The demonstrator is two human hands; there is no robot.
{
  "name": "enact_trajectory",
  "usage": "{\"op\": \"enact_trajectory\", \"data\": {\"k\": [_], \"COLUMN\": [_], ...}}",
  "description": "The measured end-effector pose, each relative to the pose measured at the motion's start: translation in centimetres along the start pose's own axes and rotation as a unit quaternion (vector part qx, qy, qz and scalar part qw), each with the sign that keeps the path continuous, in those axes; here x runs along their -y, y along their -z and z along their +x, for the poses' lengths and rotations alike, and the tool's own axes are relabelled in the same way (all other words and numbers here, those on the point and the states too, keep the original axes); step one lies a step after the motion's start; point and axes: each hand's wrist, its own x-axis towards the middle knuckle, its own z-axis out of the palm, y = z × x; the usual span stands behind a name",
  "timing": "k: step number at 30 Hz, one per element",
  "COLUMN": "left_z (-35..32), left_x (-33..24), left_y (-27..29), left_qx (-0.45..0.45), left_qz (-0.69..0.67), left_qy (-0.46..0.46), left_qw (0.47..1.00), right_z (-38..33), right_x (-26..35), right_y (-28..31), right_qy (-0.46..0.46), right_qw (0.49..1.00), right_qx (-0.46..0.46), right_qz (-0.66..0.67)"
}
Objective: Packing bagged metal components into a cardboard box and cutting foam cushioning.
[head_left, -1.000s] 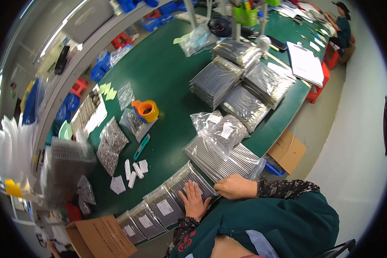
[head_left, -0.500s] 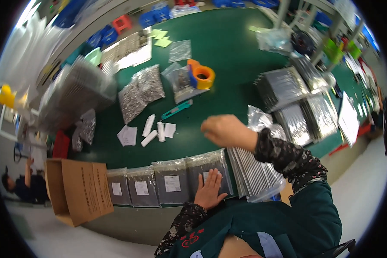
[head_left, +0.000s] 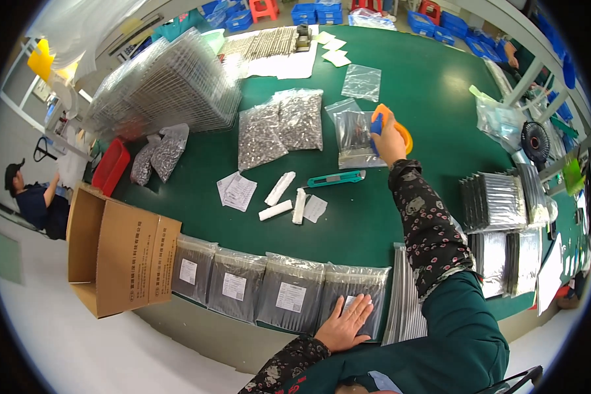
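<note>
Fingers (head_left: 358,311) of the left hand (head_left: 338,330) were spread on a bag (head_left: 356,281) at the bench's (head_left: 433,79) near edge; a tape dispenser (head_left: 406,136) was touched by the right hand (head_left: 392,144), grip unclear.

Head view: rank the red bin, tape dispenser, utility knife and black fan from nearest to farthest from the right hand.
1. Tape dispenser, right at the right hand
2. Utility knife, left of the hand and nearer the body
3. Black fan, off to the right
4. Red bin, far left
</note>
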Motion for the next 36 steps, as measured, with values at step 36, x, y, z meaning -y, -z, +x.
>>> {"op": "enact_trajectory", "data": {"k": [36], "left_z": [3.9], "left_x": [-1.9], "left_y": [19.3], "left_qx": [-0.036], "left_qz": [-0.581], "left_qy": [0.053], "left_qw": [0.812], "right_z": [-29.6], "right_x": [4.7], "right_y": [28.2], "right_qy": [0.152], "right_qw": [0.918], "right_qx": [0.235], "right_qz": [0.281]}}
